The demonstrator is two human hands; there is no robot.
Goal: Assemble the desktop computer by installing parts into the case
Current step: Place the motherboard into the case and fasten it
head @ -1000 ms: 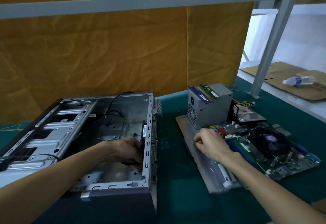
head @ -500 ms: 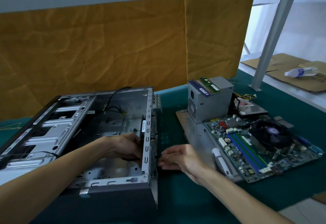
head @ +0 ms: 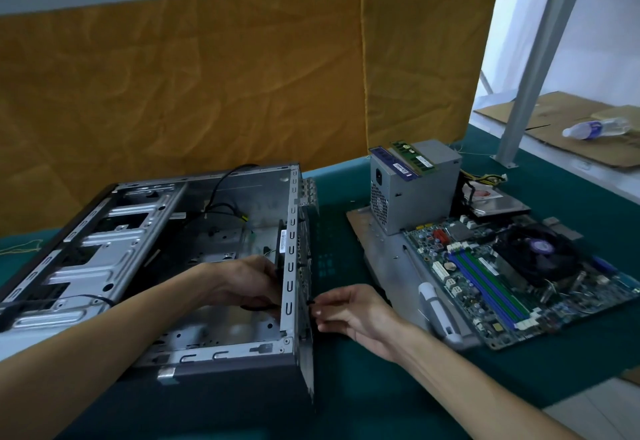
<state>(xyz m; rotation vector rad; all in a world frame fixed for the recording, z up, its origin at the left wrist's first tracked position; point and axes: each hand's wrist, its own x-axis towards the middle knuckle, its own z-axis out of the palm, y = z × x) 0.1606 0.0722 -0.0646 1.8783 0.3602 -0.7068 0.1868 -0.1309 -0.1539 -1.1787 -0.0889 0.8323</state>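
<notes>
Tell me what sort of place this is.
Probably a makeshift computer assembly or repair bench, not a home desk. An open case lies on a green mat beside a loose motherboard and power supply; an orange tarp hangs from a metal frame behind.

Dim indoor light, daylight entering from the bright, overexposed opening upper right. Case [head: 207,266] interior dark, soft shadows on the counter [head: 346,405]. Wide-angle bowing at the edges; forearms at the bottom soft, slight overall blur.

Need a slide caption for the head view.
Left hand holds fan inside open case; right hand pinches a fastener at its rear panel.
</notes>
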